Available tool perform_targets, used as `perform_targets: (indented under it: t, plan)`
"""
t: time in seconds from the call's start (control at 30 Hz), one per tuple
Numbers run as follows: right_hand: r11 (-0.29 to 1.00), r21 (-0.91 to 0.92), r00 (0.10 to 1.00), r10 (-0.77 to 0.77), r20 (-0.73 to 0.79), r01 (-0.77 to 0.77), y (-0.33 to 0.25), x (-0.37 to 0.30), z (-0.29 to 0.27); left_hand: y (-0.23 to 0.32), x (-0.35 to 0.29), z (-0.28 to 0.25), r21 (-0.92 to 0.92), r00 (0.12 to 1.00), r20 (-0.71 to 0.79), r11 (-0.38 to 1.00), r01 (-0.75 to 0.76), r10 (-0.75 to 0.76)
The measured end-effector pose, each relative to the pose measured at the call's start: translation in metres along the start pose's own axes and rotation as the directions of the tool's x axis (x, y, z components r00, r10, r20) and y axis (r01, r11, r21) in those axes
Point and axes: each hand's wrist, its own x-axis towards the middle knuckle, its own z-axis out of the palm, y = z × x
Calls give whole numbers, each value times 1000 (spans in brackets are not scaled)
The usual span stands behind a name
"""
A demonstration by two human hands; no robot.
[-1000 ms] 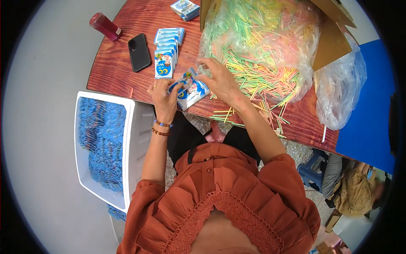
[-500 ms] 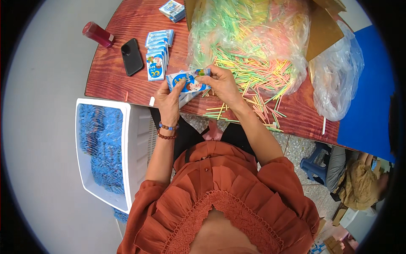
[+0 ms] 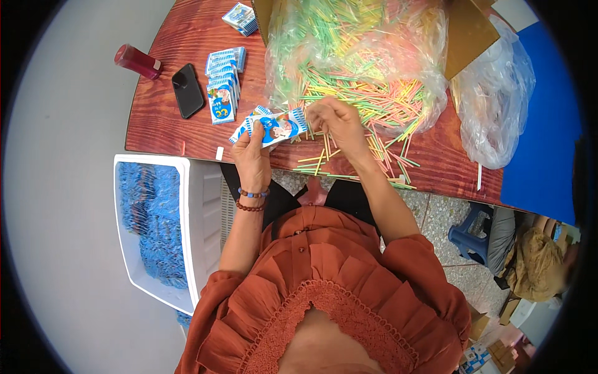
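The desk (image 3: 159,115) is reddish brown with darker wood grain. The nearest packet (image 3: 283,128) is white with bright blue print, a patch of brown and pink, and blue-and-white stripes at its end; the row of packets (image 3: 221,103) farther left repeats that pattern. The straws (image 3: 386,100) mix pale green, yellow and coral pink. The phone (image 3: 188,91) is black, the bottle (image 3: 137,61) deep red. At far right, the cardboard box (image 3: 473,37) is brown and the sheet (image 3: 542,124) plain blue. On the near left, the white tub (image 3: 208,199) shows mottled blue contents (image 3: 159,218). The blouse (image 3: 311,262) is rust-coloured with matching lace, above black trousers (image 3: 283,202). The floor (image 3: 430,224) is speckled grey.
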Motion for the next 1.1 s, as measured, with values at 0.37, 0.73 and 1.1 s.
perform_targets:
  t: [0.37, 0.73, 1.1]
  plan:
    - [643, -550, 844, -451, 291, 533, 2, -7, -6, -11, -2, 15, -65, 988, 117, 992, 109, -101]
    - [169, -955, 926, -333, 178, 245, -13, 42, -55, -13, 2, -5, 95, 999, 30, 995, 23, -26]
    - [-314, -943, 974, -153, 167, 112, 23, 83, -28, -1, 18, -46, 24, 1000, 1, 1000, 9, -9]
